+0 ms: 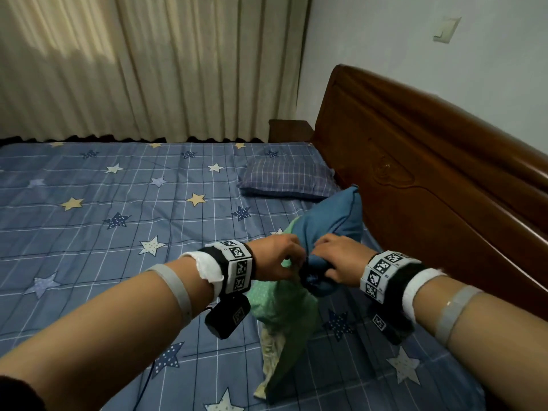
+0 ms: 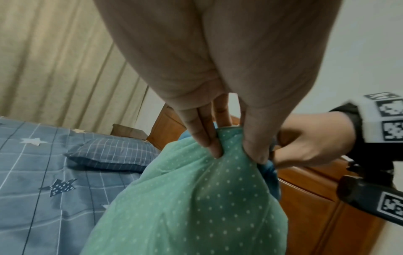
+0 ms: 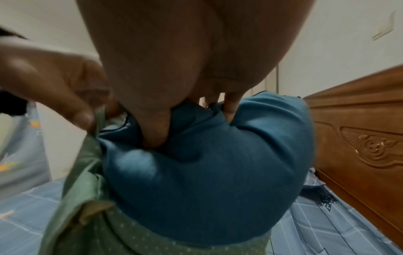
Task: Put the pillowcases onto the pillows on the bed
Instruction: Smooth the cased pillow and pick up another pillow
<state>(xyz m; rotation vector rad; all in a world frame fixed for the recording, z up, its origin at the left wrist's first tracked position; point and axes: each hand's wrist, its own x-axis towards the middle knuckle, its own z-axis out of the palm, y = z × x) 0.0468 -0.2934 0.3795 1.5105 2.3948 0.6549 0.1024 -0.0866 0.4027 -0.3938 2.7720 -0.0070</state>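
Note:
A blue pillow (image 1: 332, 216) is held up over the bed, near the headboard. My right hand (image 1: 335, 256) grips its bunched near end (image 3: 207, 163), thumb dug into the fabric. A green dotted pillowcase (image 1: 281, 310) hangs below it, partly round the pillow's lower end (image 3: 152, 233). My left hand (image 1: 281, 259) pinches the pillowcase's top edge (image 2: 231, 146) between fingers and thumb. Both hands sit close together, almost touching. A second pillow in a checked case (image 1: 287, 179) lies flat at the head of the bed.
The bed has a blue sheet with stars (image 1: 118, 218). A carved wooden headboard (image 1: 430, 179) runs along the right. Beige curtains (image 1: 148, 69) hang behind the bed, and a small wooden nightstand (image 1: 290, 130) stands in the corner.

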